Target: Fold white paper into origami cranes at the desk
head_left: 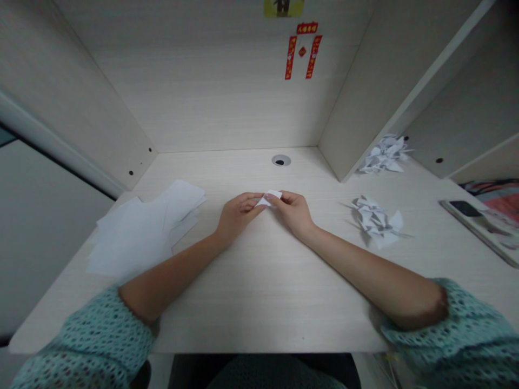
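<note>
Between my two hands, over the middle of the desk, is a small folded piece of white paper. My left hand pinches its left corner between thumb and fingers. On the other side, my right hand grips the paper, its thumb lying on top and its fingers curled behind. Part of the paper is covered by the fingers, so its full folded shape cannot be made out.
Loose white paper sheets lie at the left. Folded paper pieces sit in a pile at the right, with another pile beside the upright panel. A cable hole is at the back; a phone-like object lies far right.
</note>
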The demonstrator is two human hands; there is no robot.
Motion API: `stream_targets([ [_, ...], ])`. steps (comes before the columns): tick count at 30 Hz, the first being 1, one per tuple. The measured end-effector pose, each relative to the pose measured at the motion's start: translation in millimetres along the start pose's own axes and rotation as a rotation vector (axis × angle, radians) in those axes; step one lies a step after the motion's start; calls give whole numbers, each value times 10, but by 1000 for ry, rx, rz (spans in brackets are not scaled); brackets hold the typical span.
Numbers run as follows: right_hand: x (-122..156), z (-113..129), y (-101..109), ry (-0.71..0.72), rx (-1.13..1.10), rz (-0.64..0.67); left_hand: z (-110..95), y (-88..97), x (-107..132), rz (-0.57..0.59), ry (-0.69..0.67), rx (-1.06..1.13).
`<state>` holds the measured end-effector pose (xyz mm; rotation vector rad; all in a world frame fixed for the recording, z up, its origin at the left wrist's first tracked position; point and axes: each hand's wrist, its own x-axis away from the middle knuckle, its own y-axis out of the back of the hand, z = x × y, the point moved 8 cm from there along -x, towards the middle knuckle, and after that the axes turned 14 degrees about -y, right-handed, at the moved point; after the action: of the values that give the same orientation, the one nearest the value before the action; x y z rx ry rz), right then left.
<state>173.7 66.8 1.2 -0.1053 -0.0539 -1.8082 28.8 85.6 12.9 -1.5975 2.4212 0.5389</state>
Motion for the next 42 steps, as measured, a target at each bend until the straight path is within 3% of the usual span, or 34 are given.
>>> stream_targets([
  [7, -9, -25, 3, -5, -18, -15, 86, 65, -8, -18, 41, -152],
  [13, 23, -4, 24, -10, -56, -46, 30, 43, 6, 0, 46, -143],
  [22, 54, 44, -11, 13, -168, 32, -14, 1, 26, 76, 23, -279],
  [31, 48, 31, 42, 35, -84, -42, -136, 1, 33, 109, -58, -572],
  [42, 57, 63, 12, 33, -40, -21, -163, -72, 27, 215, -107, -595],
])
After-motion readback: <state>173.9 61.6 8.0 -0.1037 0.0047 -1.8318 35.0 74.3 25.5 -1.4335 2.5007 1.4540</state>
